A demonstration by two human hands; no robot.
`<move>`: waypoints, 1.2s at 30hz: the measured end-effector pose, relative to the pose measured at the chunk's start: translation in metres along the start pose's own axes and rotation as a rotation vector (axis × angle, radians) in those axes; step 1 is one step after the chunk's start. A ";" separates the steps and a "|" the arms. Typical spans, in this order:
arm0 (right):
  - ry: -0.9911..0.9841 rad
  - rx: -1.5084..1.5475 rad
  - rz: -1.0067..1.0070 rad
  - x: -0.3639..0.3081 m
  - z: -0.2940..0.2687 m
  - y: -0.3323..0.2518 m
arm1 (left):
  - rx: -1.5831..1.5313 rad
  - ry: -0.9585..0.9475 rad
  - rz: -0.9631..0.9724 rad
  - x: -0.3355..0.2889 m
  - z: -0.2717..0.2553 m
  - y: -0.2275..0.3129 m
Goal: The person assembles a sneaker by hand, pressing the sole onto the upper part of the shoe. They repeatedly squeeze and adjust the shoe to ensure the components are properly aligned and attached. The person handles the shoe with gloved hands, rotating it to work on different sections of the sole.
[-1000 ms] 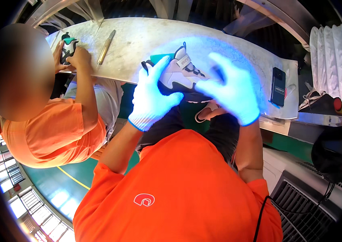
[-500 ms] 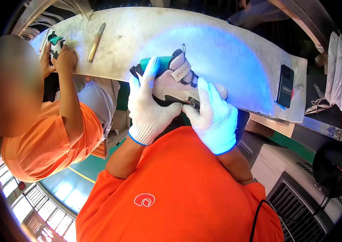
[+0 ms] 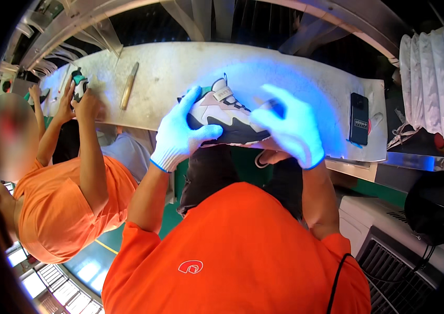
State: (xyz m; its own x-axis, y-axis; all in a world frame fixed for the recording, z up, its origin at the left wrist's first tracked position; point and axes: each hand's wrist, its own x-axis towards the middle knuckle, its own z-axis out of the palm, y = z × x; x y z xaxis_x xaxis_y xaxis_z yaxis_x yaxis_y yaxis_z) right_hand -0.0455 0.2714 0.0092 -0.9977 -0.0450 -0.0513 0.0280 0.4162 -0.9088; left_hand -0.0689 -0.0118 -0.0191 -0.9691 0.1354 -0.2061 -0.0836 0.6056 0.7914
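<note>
A white, grey and black sneaker [image 3: 216, 116] with a teal piece at its collar is held over the near edge of the worktable, toe to the right. My left hand [image 3: 182, 131], in a white knit glove, grips the heel end, its thumb lying along the side of the sole. At the toe end is my gloved right hand [image 3: 291, 121], smeared by motion. A dark patch shows between its thumb and fingers; whether it holds something there I cannot make out. Blue light falls on both gloves.
The pale worktable [image 3: 164, 73] curves across, with a wood-handled knife [image 3: 129, 86] at left and a dark phone [image 3: 358, 119] at right. On the left a co-worker in an orange shirt [image 3: 75, 199] handles another shoe [image 3: 79, 86]. White cloth [image 3: 434, 83] hangs at far right.
The sneaker has turned so more of its side and sole edge faces me. My right hand has come away from its side, now blurred near the toe. The view has shifted.
</note>
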 end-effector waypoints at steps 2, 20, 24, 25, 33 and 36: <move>0.217 0.300 0.141 -0.002 -0.014 0.030 | 0.210 -0.118 -0.074 0.014 -0.011 0.027; -0.026 0.620 0.301 -0.004 -0.041 0.123 | 0.100 -0.114 0.828 0.002 -0.003 0.107; -0.031 0.531 0.191 0.015 -0.064 0.089 | 0.299 0.027 0.863 0.008 -0.011 0.037; -0.037 0.489 0.236 0.012 -0.058 0.061 | 0.393 0.050 0.815 0.007 -0.008 0.015; 0.023 0.191 0.191 0.017 -0.035 0.075 | 0.556 -0.072 0.561 -0.007 0.012 0.016; 0.022 0.189 0.178 0.015 -0.036 0.065 | 0.550 -0.074 0.625 -0.003 0.016 0.023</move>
State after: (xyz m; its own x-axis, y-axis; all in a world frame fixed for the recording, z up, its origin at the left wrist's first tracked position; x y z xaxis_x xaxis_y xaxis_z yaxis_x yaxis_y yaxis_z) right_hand -0.0613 0.3308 -0.0360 -0.9770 0.0342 -0.2103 0.2123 0.2385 -0.9476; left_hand -0.0643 0.0148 -0.0097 -0.7798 0.6134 0.1249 0.6083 0.6954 0.3825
